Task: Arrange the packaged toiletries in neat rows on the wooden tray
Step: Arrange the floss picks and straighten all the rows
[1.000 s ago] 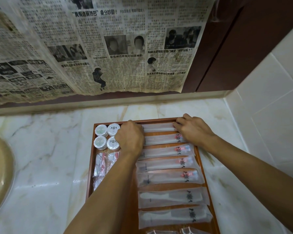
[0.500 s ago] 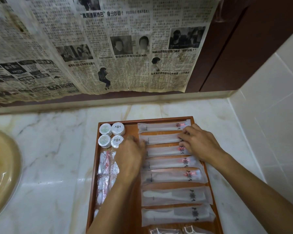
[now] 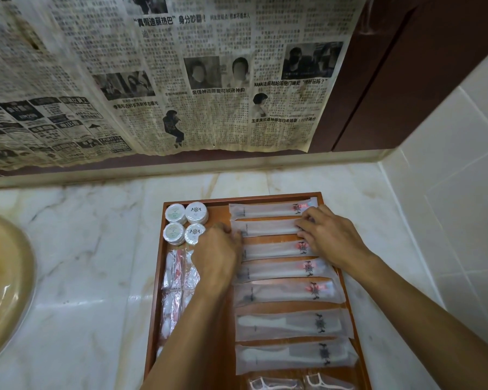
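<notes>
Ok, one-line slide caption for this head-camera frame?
Both hands, left hand and right hand, straighten the second long sachet in a row on the wooden tray.

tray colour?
Reddish-brown wood tray, seen in the head view.
</notes>
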The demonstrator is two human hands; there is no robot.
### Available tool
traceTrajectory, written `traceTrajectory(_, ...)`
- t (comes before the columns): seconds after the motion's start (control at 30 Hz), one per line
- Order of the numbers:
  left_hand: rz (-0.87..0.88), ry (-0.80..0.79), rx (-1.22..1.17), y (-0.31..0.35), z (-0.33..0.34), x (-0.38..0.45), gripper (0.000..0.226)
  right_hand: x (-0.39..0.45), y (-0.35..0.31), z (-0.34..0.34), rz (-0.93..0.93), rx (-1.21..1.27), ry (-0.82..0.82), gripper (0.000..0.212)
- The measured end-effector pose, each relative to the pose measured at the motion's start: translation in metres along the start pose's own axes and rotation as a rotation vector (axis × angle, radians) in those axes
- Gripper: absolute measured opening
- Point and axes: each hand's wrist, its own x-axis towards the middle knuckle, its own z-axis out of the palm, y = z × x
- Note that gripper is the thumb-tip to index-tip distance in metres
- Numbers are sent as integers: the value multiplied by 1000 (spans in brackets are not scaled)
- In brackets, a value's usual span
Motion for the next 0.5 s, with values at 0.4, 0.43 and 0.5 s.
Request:
traceTrajectory(0.4,-92,-74,-64,-10,-11,-24,13,-35,-11,-14,86,117,-31,25)
traceTrajectory(0.43,-100,-68,-62,-10,-10,-23,13,-35,-12,-13,78,113,-23,27)
traceTrajectory(0.5,-109,-55,-76,-11,-8,-21,13,-35,-13,-11,64,97,-19,28)
